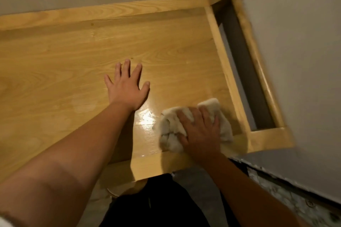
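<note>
Nearest, dark trousers [156, 199] below the near edge of a pale, glossy wooden desktop [64, 57]. Left hand [127, 88] flat on the wood, fingers spread wide, holding nothing (probably bracing the lean forward). Right hand [201, 131] at the near right, fingers curled over a crumpled cream cloth [168, 131], pressing it down, likely to wipe. Wet sheen [145, 118] just left of the cloth. Farther right, a dark slot [239, 72] beside a grey wall [295, 42].
</note>
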A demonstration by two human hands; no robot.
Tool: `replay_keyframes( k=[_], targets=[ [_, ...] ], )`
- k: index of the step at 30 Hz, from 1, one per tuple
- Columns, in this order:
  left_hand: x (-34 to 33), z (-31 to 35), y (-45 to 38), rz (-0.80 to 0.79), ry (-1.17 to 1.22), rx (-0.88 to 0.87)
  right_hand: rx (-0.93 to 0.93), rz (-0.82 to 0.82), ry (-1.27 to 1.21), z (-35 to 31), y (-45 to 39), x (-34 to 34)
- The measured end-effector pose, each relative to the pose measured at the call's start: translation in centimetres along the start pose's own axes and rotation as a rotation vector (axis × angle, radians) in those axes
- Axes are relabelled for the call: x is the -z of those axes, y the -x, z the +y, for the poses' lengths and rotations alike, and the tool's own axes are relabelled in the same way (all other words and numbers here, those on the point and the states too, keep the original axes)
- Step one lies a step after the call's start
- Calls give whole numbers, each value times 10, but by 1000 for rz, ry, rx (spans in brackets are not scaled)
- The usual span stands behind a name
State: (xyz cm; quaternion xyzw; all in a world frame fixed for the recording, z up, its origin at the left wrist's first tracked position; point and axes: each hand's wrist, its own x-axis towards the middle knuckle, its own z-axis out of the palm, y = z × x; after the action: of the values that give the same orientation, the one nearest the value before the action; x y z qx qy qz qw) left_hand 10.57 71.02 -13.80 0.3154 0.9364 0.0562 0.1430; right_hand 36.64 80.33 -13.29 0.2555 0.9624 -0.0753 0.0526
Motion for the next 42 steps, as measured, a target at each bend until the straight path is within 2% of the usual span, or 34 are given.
replay_keyframes(
  k=[4,5,9,14,17,23,26,31,35,42],
  targets=[
    [13,36,-17,-9,3,156,-40,-68,-21,13,43,6],
    [15,54,-21,-36,-35,133,-69,-73,-9,16,48,6],
    [-13,105,-15,-110,-78,-141,-208,-129,-26,22,56,7],
    [-34,103,-15,-34,-41,-124,-261,-140,-43,26,30,3],
    [-34,103,-17,-14,-42,-127,-320,-95,-20,31,-9,8],
    [-33,98,-18,-34,-52,-140,-233,4,40,55,-102,12],
    [-32,98,-17,-65,-42,-149,-213,1,37,61,-147,14],
    [-33,101,-19,3,2,-128,-256,46,32,59,-238,24],
    [-36,100,-20,25,-31,-137,-287,-29,-2,57,-312,32],
    [-34,100,-18,29,-37,-151,-232,-15,-46,59,-399,43]
  ],
)
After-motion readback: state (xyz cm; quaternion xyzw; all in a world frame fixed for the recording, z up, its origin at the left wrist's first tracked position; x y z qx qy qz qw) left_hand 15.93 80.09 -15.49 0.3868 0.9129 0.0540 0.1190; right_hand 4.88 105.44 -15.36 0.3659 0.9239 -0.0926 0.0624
